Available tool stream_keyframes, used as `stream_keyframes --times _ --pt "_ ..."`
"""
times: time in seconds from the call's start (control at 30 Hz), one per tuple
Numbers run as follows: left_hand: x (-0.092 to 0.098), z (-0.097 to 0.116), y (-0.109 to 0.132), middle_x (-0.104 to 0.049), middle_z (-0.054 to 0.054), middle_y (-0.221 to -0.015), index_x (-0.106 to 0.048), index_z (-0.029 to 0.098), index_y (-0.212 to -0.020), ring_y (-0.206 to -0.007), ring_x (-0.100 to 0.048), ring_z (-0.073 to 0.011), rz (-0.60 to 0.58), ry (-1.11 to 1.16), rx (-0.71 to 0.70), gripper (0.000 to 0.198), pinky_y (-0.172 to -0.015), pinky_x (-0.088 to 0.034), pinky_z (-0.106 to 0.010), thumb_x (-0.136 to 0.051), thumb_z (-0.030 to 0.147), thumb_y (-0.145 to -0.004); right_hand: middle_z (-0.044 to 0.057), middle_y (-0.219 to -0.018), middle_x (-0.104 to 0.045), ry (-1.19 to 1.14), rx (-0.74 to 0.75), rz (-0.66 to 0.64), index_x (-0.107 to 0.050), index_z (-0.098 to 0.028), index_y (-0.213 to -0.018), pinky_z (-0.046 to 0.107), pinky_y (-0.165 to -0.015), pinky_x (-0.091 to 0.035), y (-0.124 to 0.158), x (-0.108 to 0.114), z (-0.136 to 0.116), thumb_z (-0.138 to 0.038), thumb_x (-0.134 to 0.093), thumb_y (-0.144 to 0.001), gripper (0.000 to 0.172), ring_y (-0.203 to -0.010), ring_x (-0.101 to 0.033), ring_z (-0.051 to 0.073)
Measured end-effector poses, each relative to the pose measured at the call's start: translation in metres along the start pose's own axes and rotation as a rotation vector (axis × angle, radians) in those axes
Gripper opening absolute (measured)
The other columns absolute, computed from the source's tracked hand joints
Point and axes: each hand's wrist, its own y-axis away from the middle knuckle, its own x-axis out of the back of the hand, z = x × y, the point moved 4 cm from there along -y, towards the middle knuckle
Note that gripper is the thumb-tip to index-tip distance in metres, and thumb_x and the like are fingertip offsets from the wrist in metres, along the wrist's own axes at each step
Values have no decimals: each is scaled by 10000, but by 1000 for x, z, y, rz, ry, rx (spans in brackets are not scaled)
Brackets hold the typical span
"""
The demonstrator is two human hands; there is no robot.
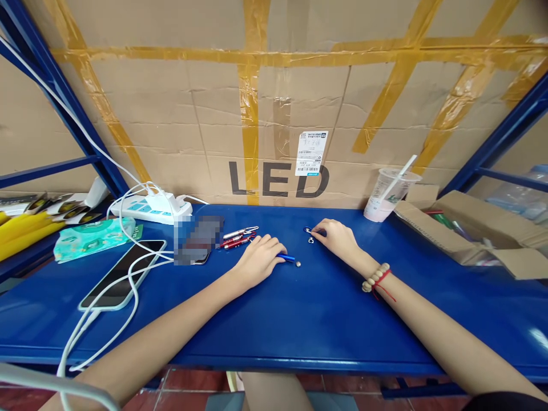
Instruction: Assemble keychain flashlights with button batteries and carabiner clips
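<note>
My left hand [260,262] rests over the blue table, its fingers closed on a small blue tube [286,258]. Just right of the tube's end lies a small round silver piece [298,264]. My right hand [336,238], with a beaded bracelet at the wrist, pinches a small ring-like piece [307,230] at its fingertips. Below that piece sits a small silver clip [311,240]. Beyond my left hand are a silver penlight [233,234] and red penlights [235,243] with clips.
Left: phone [124,277] with white cables, dark phone [199,240], power strip [145,208], tissue pack [92,240]. Right: plastic cup [387,197] with straw, open cardboard box [460,240]. A large carton [171,114] stands behind; blue frame posts flank the table [342,319].
</note>
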Motion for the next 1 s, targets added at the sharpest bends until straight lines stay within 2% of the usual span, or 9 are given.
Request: stream_keyframes --times 0.17,0.27,0.33,0.43,0.57,0.67,0.77,0.87,1.0 --pt "7 -18 0 -629 -43 -961 -494 190 -965 -928 -571 -173 229 289 252 98 -843 -442 -321 -448 210 -881 9 -898 -686 -75 -69 88 -653 -228 -881 239 -571 -395 0 8 0 -323 -466 -861 210 -793 -622 167" --pt "7 -24 0 -617 -58 -1025 -437 202 -998 -1005 -575 -166 305 458 307 109 -860 -453 -314 -394 206 -898 18 -884 -697 -59 -136 96 -646 -231 -909 247 -560 -386 0 14 4 -338 -449 -865 228 -793 -630 183" --pt "7 -22 1 -613 -66 -1044 -411 206 -1012 -1010 -579 -170 303 499 298 116 -855 -458 -322 -377 219 -902 32 -886 -699 6 -199 54 -652 -226 -906 255 -554 -381 -1 15 8 -333 -463 -854 223 -800 -632 203" --pt "8 -15 1 -612 -70 -1048 -377 210 -1027 -892 -614 -157 281 534 253 134 -777 -483 -303 -383 253 -900 52 -880 -694 106 -258 -19 -670 -219 -877 263 -557 -379 -1 13 14 -302 -489 -832 204 -791 -628 215" --pt "12 -3 3 -622 -60 -1015 -351 207 -1020 -891 -603 -131 347 563 124 136 -776 -474 -271 -394 232 -894 48 -879 -682 148 -208 -55 -683 -228 -831 257 -551 -373 -2 8 17 -271 -522 -804 169 -783 -617 204" --pt "13 1 5 -617 -60 -1031 -357 204 -1023 -927 -591 -124 387 550 66 145 -802 -465 -261 -408 209 -888 43 -885 -671 143 -159 -36 -678 -227 -829 250 -533 -362 -1 7 14 -281 -527 -806 162 -780 -610 196" --pt "12 0 5 -608 -65 -1044 -375 200 -1027 -924 -588 -123 402 518 46 142 -819 -458 -263 -407 215 -890 42 -940 -658 84 -66 75 -662 -220 -894 240 -548 -376 0 13 5 -283 -493 -838 189 -827 -602 183" --pt "14 -3 4 -612 -55 -1012 -426 196 -1044 -891 -582 -130 356 389 44 150 -810 -447 -269 -388 232 -903 32 -948 -657 -10 38 182 -650 -220 -913 232 -603 -405 2 22 -7 -281 -431 -879 230 -857 -597 163" --pt "10 1 -1 -624 -56 -948 -568 197 -999 -911 -549 -173 40 -27 -111 241 -830 -385 -318 -345 163 -913 19 -905 -666 -70 79 234 -650 -220 -899 230 -635 -422 4 30 -17 -296 -421 -889 241 -844 -601 156"
